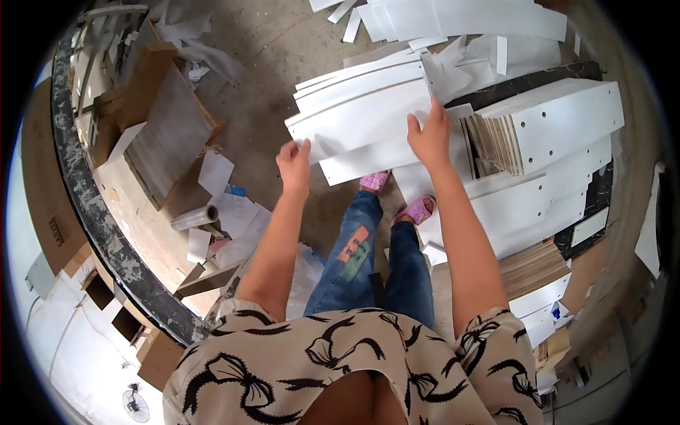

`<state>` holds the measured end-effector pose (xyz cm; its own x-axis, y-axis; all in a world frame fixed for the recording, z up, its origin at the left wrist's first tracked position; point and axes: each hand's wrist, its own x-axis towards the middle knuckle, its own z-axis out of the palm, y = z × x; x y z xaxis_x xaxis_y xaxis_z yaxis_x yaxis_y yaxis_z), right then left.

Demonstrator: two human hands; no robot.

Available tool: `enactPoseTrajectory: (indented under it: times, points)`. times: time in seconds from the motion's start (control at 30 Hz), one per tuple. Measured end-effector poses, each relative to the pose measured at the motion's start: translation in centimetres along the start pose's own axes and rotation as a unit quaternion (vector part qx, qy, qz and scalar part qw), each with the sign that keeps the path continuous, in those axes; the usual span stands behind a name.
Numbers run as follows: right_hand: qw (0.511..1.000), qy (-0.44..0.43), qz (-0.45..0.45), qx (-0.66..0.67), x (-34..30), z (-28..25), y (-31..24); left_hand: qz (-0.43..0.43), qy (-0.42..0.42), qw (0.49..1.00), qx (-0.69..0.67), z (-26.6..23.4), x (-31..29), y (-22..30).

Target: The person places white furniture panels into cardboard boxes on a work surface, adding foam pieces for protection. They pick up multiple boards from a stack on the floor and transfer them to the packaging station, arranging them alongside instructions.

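Observation:
A long white board (365, 110) spans the space between my two hands, above the floor in front of my feet. My left hand (294, 166) is closed on its left end, with the thumb along the near corner. At the other end, my right hand (431, 136) grips the board, thumb and forefinger pointing up along its edge. Another white strip (375, 157) shows just below the board's near edge; whether it is joined to it, I cannot tell. Several similar white boards (333, 83) lie overlapped just beyond.
Stacked white panels (567, 120) with drilled holes stand at the right, above more panels (506, 212). Loose white sheets (460, 20) lie at the far side. On the left are an open cardboard box (149, 92), a roll of clear film (195, 218) and scraps on the floor.

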<state>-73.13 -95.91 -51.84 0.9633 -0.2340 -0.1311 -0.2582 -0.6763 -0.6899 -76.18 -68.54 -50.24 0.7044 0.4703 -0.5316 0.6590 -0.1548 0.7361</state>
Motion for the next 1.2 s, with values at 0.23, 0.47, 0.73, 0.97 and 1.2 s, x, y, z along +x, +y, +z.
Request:
enactPoseTrajectory:
  times: [0.23,0.47,0.73,0.97,1.2]
  points:
    - [0.99,-0.02,0.013,-0.142,4.8,3.4,-0.4,-0.144,-0.081,0.986,0.0,1.2,8.9,1.9]
    - [0.996,-0.002,0.023,-0.087,2.5,1.1,0.8,-0.028,-0.023,0.985,0.171,2.0,4.4,1.5]
    - [0.99,0.054,0.089,-0.095,-13.7,-9.5,6.2,-0.015,-0.153,0.987,0.045,1.8,-14.3,-2.0]
    - [0.974,0.049,0.123,-0.186,-18.0,-19.8,19.5,-0.089,-0.208,0.972,-0.063,12.4,-27.4,-11.6]
    - [0.988,0.005,0.06,-0.142,-17.0,-25.1,32.5,-0.144,-0.22,0.964,0.048,22.5,-30.6,-13.2]
